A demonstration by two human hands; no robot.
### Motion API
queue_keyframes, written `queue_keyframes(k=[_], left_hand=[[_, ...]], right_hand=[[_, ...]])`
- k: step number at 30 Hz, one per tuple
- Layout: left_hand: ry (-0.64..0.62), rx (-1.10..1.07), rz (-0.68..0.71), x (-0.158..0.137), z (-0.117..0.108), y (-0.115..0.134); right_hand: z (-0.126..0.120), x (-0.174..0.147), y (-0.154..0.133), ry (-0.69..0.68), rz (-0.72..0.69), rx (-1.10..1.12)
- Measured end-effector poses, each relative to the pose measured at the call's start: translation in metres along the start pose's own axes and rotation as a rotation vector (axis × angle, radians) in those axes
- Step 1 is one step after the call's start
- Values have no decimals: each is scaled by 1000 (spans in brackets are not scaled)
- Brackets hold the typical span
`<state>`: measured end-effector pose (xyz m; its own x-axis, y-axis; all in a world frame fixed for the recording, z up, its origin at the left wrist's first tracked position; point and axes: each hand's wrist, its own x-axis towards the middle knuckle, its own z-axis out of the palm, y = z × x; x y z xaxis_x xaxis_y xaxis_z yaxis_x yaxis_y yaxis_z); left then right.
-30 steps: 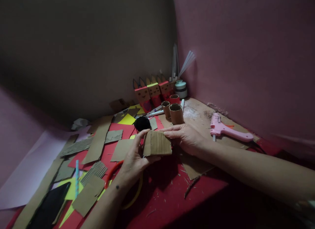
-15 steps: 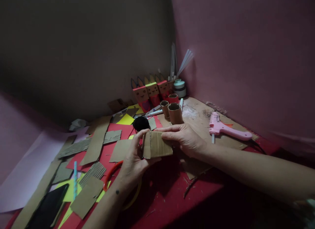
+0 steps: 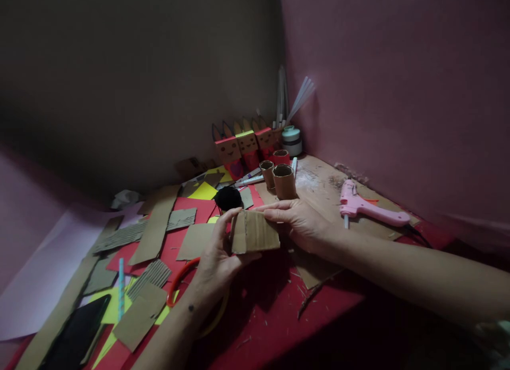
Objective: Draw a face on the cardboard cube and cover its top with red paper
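Note:
A small cardboard box (image 3: 257, 233) with a visible seam along one edge is held up over the red table. My left hand (image 3: 223, 253) grips it from the left, thumb underneath and fingers at the far top corner. At its upper right edge, my right hand (image 3: 297, 221) pinches the box with thumb and fingers; part of that hand's fingers is hidden behind it. Just beyond the box lies a ball of black yarn (image 3: 228, 198). Scissors with orange handles (image 3: 177, 282) are partly covered by my left wrist.
Cardboard tubes (image 3: 284, 183) stand behind my right hand. A pink glue gun (image 3: 364, 205) lies on cardboard at the right. Box-headed figures with ears (image 3: 229, 149) stand at the back. Cardboard scraps (image 3: 141, 317), coloured paper and a black phone (image 3: 77, 333) cover the left side.
The box has tipped slightly in my hands, and my right thumb has shifted a little along its upper edge. Both hands keep their hold.

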<state>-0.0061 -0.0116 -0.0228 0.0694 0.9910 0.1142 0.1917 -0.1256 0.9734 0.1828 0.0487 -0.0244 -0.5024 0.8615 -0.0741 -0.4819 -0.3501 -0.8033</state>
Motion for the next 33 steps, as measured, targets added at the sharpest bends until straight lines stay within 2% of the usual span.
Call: queue_keyframes(k=[8,16,21,24,29,33], left_hand=[[-2,-38,46,0,1,2],[13,21,55,-1,0,0],[-6,-28,127,1,-2,-1],[-27,-66,173,1,-2,2],[7,-28,294,-2,-3,3],[11,86,438,-3,-6,-1]], right_hand=[[1,1,1,5,-49,18],[3,3,3,57,-45,68],[7,-3,-5,104,-26,129],[9,-8,-7,64,-9,123],[6,-11,-5,-95,-100,85],[2,-14,-5,-225,-165,-85]])
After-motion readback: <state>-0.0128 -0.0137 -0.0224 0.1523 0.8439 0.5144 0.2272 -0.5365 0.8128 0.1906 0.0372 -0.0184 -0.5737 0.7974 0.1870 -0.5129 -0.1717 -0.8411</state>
